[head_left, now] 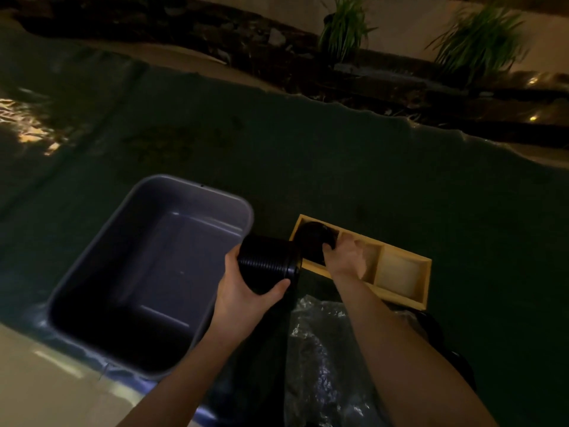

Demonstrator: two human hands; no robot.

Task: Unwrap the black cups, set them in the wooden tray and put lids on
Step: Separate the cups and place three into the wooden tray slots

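Observation:
My left hand (246, 288) grips a stack of ribbed black cups (268, 263), held on its side just left of the wooden tray (400, 300). My right hand (345, 257) holds a single black cup (312, 240) at the tray's leftmost compartment; whether the cup rests on the tray floor I cannot tell. The tray has three compartments, and the middle and right ones hold nothing. Crumpled clear plastic wrap (320, 359) lies on the green mat in front of the tray, between my forearms.
An empty grey plastic tub (147, 272) stands to the left of my left hand. A dark green mat (369, 164) covers the table. Plants (345, 26) and dark rocks lie beyond the far edge. Something dark sits under my right forearm.

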